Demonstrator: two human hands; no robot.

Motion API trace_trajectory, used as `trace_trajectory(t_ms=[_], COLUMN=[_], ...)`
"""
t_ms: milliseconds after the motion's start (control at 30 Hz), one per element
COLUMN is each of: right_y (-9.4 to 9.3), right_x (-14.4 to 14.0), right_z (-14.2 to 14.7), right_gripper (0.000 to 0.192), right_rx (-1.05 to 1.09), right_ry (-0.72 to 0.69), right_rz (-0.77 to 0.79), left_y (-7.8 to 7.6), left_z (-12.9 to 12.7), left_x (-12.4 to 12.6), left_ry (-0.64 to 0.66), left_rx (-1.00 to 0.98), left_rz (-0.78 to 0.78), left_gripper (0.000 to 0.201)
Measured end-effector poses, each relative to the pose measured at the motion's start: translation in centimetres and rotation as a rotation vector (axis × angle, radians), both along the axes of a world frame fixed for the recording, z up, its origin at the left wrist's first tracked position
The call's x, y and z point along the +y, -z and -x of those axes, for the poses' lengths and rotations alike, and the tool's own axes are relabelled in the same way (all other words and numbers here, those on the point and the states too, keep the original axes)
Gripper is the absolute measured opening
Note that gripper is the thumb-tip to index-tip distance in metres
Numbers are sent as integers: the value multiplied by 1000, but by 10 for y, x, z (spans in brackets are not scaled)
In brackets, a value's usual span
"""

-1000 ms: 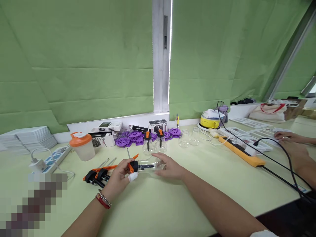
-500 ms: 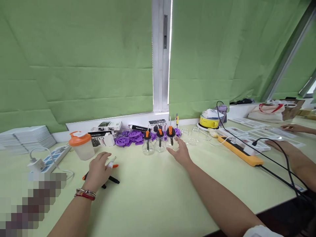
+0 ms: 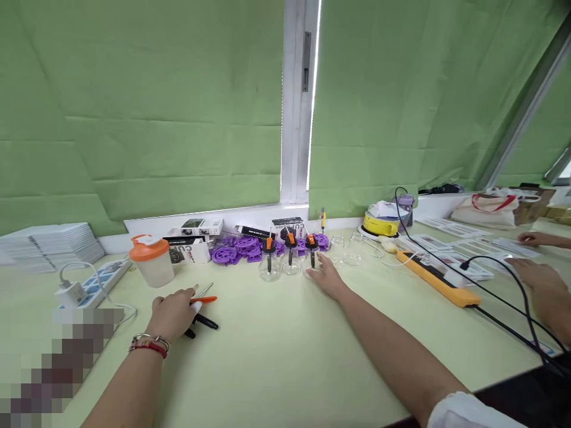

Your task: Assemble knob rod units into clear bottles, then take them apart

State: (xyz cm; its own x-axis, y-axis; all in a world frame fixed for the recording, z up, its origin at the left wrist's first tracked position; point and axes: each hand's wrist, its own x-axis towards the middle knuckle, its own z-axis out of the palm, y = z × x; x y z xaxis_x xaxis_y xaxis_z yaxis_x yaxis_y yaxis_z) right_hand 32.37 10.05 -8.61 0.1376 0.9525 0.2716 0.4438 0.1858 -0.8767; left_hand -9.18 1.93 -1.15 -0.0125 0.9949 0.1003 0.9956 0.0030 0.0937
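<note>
Three small clear glass bottles stand in a row at mid-table: a left bottle [image 3: 269, 274], a middle bottle [image 3: 291, 268] and a right bottle [image 3: 311, 268]. Each has a black-and-orange pourer top with a thin metal spout. My right hand [image 3: 329, 277] has thumb and fingers around the right-hand bottle's side. Palm down at the left, my left hand [image 3: 173, 314] closes over loose black-and-orange pourer tops [image 3: 206, 321]. Their orange levers, black stems and metal spouts stick out past the fingers. The fingertips are partly hidden.
Purple plastic parts [image 3: 241, 248] and printed boxes [image 3: 191, 249] lie behind. An orange-lidded shaker cup [image 3: 152, 261] and a white power strip [image 3: 104, 279] stand left. On the right are clear glass pieces [image 3: 352, 254], a yellow power strip [image 3: 435, 279], cables and another person's hands [image 3: 542, 285].
My right hand has closed in on the right-hand bottle. My left hand has turned more palm-down over the pourer tops. The view has shifted slightly.
</note>
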Motion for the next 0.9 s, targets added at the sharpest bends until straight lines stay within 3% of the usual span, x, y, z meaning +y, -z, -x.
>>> trace_trajectory(t_ms=[167,433,633,733,833,900], right_y=[7,6,5,-4,-16,-20], right_x=[18,34,32,26,20,17], right_z=[-3,4,17,10,-10,-24], right_gripper=[79,79,83,80,63,63], right_rx=[-67,-121,-184,-267,-350,-365], right_ry=[-17,-106,-127,19,322,552], right_rz=[-14,-10,-39,-140,-356,-407], left_y=[2,-1,-2,-1,-2,-3], left_z=[1,-9,-7,-6,-11,-19], left_x=[-2,-6,-4,-2,-3,-4], left_ry=[13,60,-14,-55,-42,-3], left_rx=[-32,12,50,70,107,143], left_rz=[67,58,81,105,93,73], left_gripper=[53,35,32,32,33,32])
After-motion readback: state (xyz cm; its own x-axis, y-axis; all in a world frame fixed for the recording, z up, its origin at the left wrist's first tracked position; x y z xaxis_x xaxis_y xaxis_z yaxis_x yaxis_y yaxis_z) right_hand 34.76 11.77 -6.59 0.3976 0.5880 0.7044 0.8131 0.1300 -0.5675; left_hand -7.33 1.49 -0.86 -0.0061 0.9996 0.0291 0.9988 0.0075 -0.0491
